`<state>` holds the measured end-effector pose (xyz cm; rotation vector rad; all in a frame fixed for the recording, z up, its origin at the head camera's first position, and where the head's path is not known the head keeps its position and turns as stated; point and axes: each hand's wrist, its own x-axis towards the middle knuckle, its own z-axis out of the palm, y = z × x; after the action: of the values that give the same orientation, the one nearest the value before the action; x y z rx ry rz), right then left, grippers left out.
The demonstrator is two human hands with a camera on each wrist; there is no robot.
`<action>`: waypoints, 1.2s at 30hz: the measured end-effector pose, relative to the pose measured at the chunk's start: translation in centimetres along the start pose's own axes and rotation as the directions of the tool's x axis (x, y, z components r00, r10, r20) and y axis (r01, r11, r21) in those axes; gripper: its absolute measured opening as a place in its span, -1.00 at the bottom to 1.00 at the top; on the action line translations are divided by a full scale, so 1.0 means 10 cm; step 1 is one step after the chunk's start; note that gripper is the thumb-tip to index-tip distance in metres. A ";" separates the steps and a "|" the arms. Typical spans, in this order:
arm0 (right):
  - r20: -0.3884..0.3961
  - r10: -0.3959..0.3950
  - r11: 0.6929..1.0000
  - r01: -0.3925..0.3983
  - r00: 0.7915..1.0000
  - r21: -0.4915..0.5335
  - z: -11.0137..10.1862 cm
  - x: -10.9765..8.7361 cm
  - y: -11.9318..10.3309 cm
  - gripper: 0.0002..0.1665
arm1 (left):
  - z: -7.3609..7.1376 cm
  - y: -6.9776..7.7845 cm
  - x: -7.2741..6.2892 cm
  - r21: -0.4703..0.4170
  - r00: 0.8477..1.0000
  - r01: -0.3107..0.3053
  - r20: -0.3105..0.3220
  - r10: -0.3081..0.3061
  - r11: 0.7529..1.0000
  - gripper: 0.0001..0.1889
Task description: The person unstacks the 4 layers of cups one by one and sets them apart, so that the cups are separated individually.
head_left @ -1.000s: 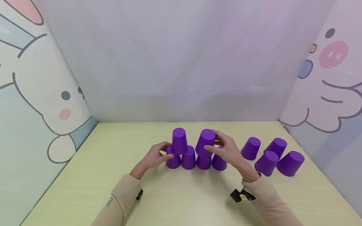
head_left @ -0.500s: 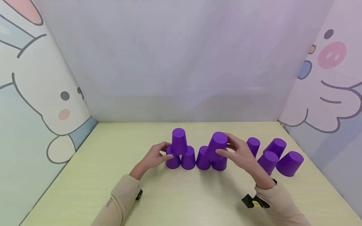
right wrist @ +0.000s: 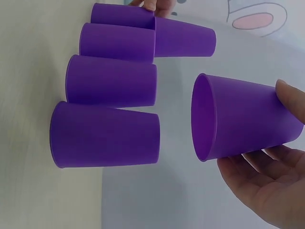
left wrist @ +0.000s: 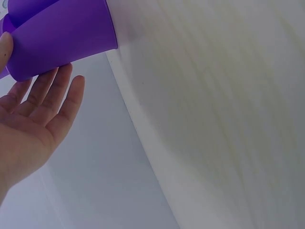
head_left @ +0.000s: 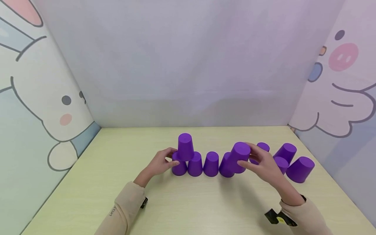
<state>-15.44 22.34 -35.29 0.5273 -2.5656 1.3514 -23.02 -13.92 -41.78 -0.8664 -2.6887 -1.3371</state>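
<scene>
Right hand [head_left: 262, 164] grips raised cup [head_left: 240, 156], mouth down, near its base; row [head_left: 211, 164] just left of hand. Left hand [head_left: 160, 162] loosely spread about end cup [head_left: 179, 169]. Likely light, slightly springy, slick; pinch sides gently.

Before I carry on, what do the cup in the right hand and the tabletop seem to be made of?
The cup in the right hand looks like smooth, satin plastic: evenly purple, thin-walled, with a fine lip.

The tabletop looks like pale wood or wood-print laminate, low in shine: faint grain streaks show, but I can't tell which.
</scene>
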 end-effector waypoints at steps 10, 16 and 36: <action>-0.028 0.024 0.997 -0.026 0.999 -0.072 -0.16 -0.20 0.07 -0.38 | 0.00 0.00 0.00 -0.011 1.000 -0.004 0.002 0.004 1.000 -0.57; -0.044 0.023 0.997 -0.027 0.999 -0.075 -0.25 -0.31 0.14 -0.39 | 0.00 0.01 0.00 -0.008 1.000 0.023 -0.001 -0.023 1.000 -0.57; -0.093 0.082 0.991 -0.092 0.992 -0.101 -0.53 -0.70 0.43 -0.31 | -0.01 0.02 0.00 -0.007 1.000 0.004 0.005 -0.004 1.000 -0.56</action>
<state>-10.71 30.51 -37.90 0.3330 -2.5964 1.2282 -22.98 -13.93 -41.56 -0.8668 -2.6922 -1.3473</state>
